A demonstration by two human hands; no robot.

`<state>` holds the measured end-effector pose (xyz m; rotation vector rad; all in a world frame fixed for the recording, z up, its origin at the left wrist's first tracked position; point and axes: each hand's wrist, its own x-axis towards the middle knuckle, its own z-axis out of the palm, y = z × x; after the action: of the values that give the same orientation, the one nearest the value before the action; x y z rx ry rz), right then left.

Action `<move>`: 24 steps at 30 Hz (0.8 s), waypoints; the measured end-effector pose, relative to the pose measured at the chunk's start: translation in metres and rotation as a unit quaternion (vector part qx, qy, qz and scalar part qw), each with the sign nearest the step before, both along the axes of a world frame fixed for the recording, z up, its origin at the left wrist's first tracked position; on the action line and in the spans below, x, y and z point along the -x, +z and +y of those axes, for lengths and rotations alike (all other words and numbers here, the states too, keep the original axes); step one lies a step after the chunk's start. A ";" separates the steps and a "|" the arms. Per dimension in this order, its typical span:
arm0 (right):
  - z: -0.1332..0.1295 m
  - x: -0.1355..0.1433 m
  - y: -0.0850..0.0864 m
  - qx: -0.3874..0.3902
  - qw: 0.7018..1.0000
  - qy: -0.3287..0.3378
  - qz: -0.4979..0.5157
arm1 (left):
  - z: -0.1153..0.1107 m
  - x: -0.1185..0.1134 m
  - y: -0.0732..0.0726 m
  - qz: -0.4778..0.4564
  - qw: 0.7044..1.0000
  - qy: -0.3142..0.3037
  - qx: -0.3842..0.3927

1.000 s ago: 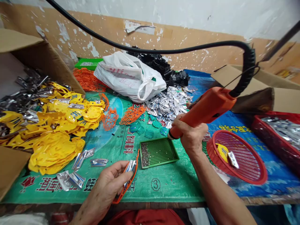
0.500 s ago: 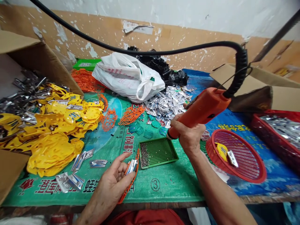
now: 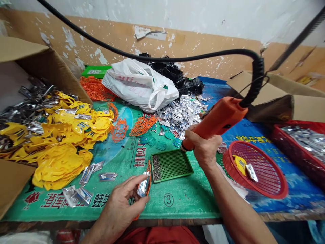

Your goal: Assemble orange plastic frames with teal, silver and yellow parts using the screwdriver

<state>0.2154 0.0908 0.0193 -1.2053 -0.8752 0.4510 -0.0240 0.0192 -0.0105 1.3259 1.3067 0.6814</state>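
My left hand (image 3: 124,200) curls around a small silver metal piece (image 3: 143,185) near the table's front edge. An orange plastic frame (image 3: 149,173) shows just beyond the fingers, partly hidden by them. My right hand (image 3: 207,149) is wrapped round an orange electric screwdriver (image 3: 219,120), whose tip points down and left at the back right corner of a green perforated tray (image 3: 175,166). Small screws (image 3: 157,167) lie in the left end of that tray.
Yellow plastic parts (image 3: 61,166) heap up at left beside a cardboard box (image 3: 48,67). Silver pieces (image 3: 180,112) lie behind the tray near a white bag (image 3: 139,83). A red basket (image 3: 269,173) stands right of my right forearm. A black cable (image 3: 157,59) hangs overhead.
The fingers of my left hand have shifted around the silver piece, with the index finger now bent over its top. The screwdriver stays over the tray's corner in my right hand.
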 end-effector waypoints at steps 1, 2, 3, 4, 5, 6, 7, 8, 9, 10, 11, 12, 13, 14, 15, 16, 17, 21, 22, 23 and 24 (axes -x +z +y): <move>0.000 -0.001 0.001 -0.002 1.000 -0.003 0.001 | -0.001 0.000 0.000 0.002 1.000 -0.001 -0.003; 0.000 -0.002 0.002 -0.006 1.000 -0.006 0.002 | -0.002 0.000 -0.001 -0.002 1.000 -0.004 0.000; -0.001 -0.004 0.003 -0.011 1.000 -0.008 0.003 | -0.003 0.000 -0.001 -0.014 1.000 -0.005 0.008; -0.001 -0.005 0.005 -0.016 1.000 -0.011 0.004 | -0.004 -0.001 -0.002 -0.033 0.999 -0.005 0.019; -0.002 -0.006 0.008 -0.022 1.000 -0.012 0.005 | -0.005 -0.001 -0.003 -0.054 0.998 -0.003 0.030; -0.004 -0.007 0.011 -0.030 0.999 -0.009 0.008 | -0.005 -0.002 -0.003 -0.072 0.997 0.001 0.040; -0.006 -0.007 0.015 -0.039 0.999 -0.002 0.014 | -0.005 -0.003 -0.004 -0.086 0.995 0.007 0.049; -0.009 -0.005 0.019 -0.048 0.999 0.010 0.020 | -0.005 -0.004 -0.004 -0.095 0.994 0.013 0.055; -0.012 -0.003 0.024 -0.058 0.998 0.022 0.028 | -0.004 -0.006 -0.004 -0.099 0.993 0.017 0.061; -0.017 0.000 0.030 -0.067 0.996 0.038 0.037 | -0.004 -0.007 -0.003 -0.103 0.992 0.018 0.067; -0.022 0.005 0.036 -0.074 0.995 0.054 0.047 | -0.004 -0.009 -0.002 -0.107 0.992 0.016 0.072; -0.027 0.010 0.042 -0.077 0.993 0.072 0.057 | -0.004 -0.011 -0.001 -0.114 0.991 0.010 0.076; -0.033 0.016 0.047 -0.078 0.990 0.094 0.071 | -0.004 -0.012 -0.001 -0.122 0.990 0.013 0.075; -0.039 0.022 0.053 -0.079 0.986 0.118 0.086 | -0.004 -0.013 0.000 -0.127 0.989 0.016 0.072; -0.045 0.028 0.057 -0.076 0.981 0.147 0.101 | -0.004 -0.014 0.001 -0.132 0.989 0.022 0.066; -0.050 0.034 0.060 -0.074 0.975 0.177 0.115 | -0.005 -0.014 0.001 -0.133 0.989 0.023 0.059; -0.055 0.040 0.062 -0.073 0.968 0.206 0.124 | -0.005 -0.014 0.001 -0.126 0.990 0.020 0.054; -0.069 0.058 0.063 -0.057 0.948 0.287 0.124 | -0.007 -0.012 0.003 -0.096 0.994 -0.009 0.050; -0.070 0.061 0.062 -0.054 0.947 0.294 0.120 | -0.007 -0.011 0.003 -0.094 0.994 -0.015 0.051; -0.071 0.065 0.061 -0.052 0.946 0.300 0.116 | -0.007 -0.011 0.004 -0.094 0.994 -0.019 0.050; -0.071 0.068 0.060 -0.051 0.944 0.304 0.114 | -0.007 -0.011 0.004 -0.095 0.994 -0.020 0.049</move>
<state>0.1478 0.0198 0.0794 -0.7485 -1.0469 1.0098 -0.0134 0.0121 -0.0069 1.1757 1.1425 0.6904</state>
